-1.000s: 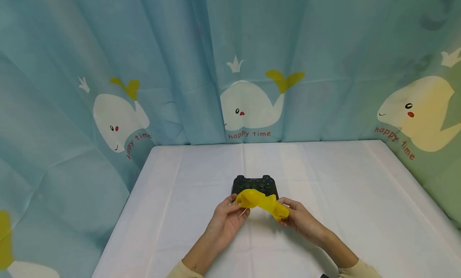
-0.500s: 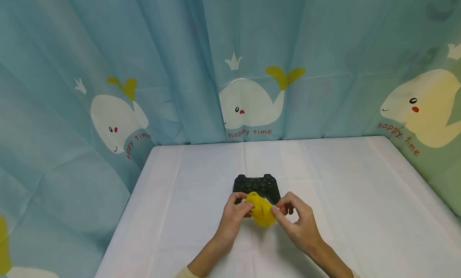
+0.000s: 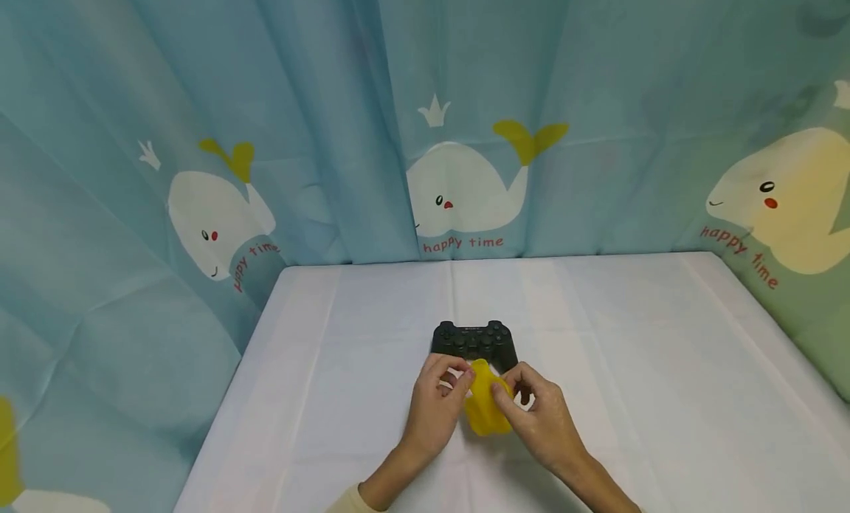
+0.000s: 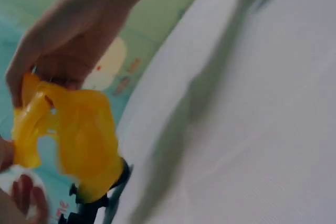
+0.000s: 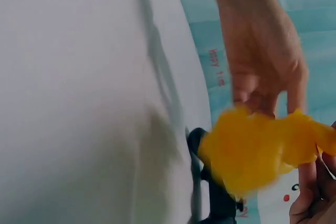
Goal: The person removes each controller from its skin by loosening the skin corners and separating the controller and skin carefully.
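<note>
From the head view, the soft yellow piece (image 3: 486, 417) is up between both hands, on the near side of the black controller (image 3: 474, 341), with the white table (image 3: 365, 314) underneath. Left hand (image 3: 430, 408) has thumb and index finger pinched on its upper edge, right hand (image 3: 546, 423) is pinching the opposite side, so yeah, both are gripping it. Looks like the step is just turning and sorting out the floppy thing, and I'd say light pinches right at the rim are the way to go, since a fistful would probably crumple it and hide the edges. Over in the left wrist view, the right hand's fingers are on one end, the left fingertips only peek in at the border, and there's a gap through the yellow you can see the curtain (image 4: 157, 19) through. I'd find that gap's edge by feel and spread it gently, one hand steady while the other shifts its hold. Right wrist view: the piece is blurry and bunched, left fingers up against it, controller partly behind. Letting go with both at once would likely drop it, so swap grips one at a time.
</note>
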The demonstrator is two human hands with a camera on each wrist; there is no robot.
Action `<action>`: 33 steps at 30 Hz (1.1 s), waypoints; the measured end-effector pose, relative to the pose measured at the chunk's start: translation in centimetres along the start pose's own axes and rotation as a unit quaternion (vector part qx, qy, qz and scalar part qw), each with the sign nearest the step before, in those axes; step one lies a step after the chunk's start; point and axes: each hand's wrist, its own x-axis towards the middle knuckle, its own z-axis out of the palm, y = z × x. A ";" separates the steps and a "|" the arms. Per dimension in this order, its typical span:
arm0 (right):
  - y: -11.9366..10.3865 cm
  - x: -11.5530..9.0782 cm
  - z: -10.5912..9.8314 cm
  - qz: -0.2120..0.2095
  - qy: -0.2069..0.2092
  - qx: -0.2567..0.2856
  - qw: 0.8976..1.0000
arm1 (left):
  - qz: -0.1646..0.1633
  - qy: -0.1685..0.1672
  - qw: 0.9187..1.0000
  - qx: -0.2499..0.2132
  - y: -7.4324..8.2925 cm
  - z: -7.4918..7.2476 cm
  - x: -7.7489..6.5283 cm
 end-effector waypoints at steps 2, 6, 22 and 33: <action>0.0 0.0 -0.1 -0.003 0.007 -0.016 1.000 | 0.061 -0.013 0.994 0.091 0.2 0.0 -0.1; 0.1 -0.2 -0.2 0.013 -0.010 -0.015 1.000 | 0.120 -0.055 0.978 0.159 0.6 -0.7 0.1; 0.6 -0.7 -0.2 0.028 -0.042 -0.036 0.998 | 0.001 -0.112 0.986 0.126 1.0 -0.9 0.8; 0.1 -0.1 0.4 0.033 -0.001 -0.024 0.999 | 0.055 0.040 0.988 0.142 0.3 -0.4 1.9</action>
